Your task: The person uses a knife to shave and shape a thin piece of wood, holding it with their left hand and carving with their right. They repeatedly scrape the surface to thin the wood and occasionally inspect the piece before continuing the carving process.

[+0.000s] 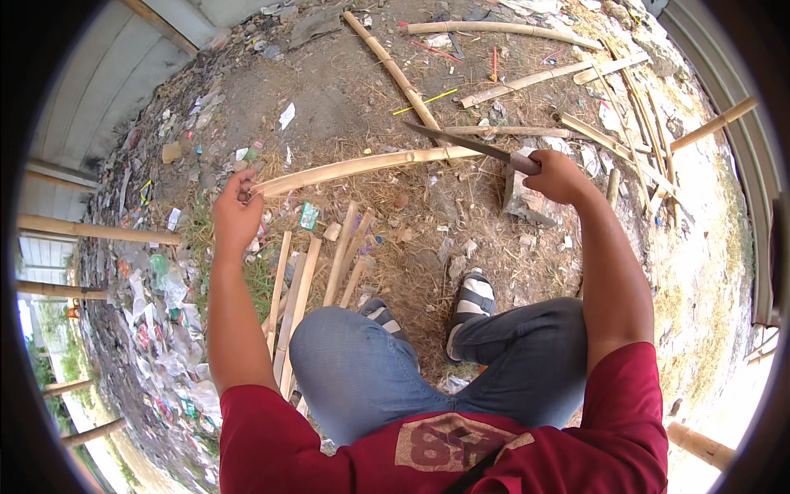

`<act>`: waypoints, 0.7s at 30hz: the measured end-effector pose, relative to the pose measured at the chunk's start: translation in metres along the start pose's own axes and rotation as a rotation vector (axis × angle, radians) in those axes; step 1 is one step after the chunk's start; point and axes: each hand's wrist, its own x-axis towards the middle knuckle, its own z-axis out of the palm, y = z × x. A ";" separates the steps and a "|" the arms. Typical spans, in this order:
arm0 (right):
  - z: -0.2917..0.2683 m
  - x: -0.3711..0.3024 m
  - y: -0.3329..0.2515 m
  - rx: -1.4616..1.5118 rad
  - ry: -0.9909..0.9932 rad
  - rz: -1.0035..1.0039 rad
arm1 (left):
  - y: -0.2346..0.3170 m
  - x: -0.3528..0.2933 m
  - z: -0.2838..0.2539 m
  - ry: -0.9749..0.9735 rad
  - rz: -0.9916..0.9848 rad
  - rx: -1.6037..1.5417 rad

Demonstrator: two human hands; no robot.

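Observation:
My left hand [238, 212] is closed around the near-left end of a long split bamboo strip [354, 167]. The strip runs out to the right, its pale inner side showing, and its far end lies close to a grey block [527, 200]. In my right hand [558, 176] is the handle of a long-bladed machete [461, 142]. Its dark blade points left and slightly away from me, passing just above the strip's right part; whether the two touch I cannot tell. Several cut bamboo slats [302, 288] lie on the ground beside my left knee.
More bamboo poles lie ahead, one [395, 74] slanting under the far side of the strip and another [502, 30] farther off. A pile of thin bamboo pieces [638, 123] is at the far right. Litter [160, 305] covers the ground at left, near a pale wall [107, 82].

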 end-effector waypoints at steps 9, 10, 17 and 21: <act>-0.017 -0.060 -0.069 0.596 0.081 -0.004 | 0.150 0.015 -0.023 0.215 0.349 -0.271; 0.003 -0.056 -0.072 0.735 0.089 -0.023 | 0.164 0.015 -0.006 0.203 0.365 -0.527; 0.112 -0.098 -0.103 0.901 0.268 -0.010 | 0.220 -0.020 0.041 0.399 0.356 -1.314; 0.123 -0.111 -0.111 0.904 0.227 0.114 | 0.238 -0.052 0.003 0.434 0.364 -1.308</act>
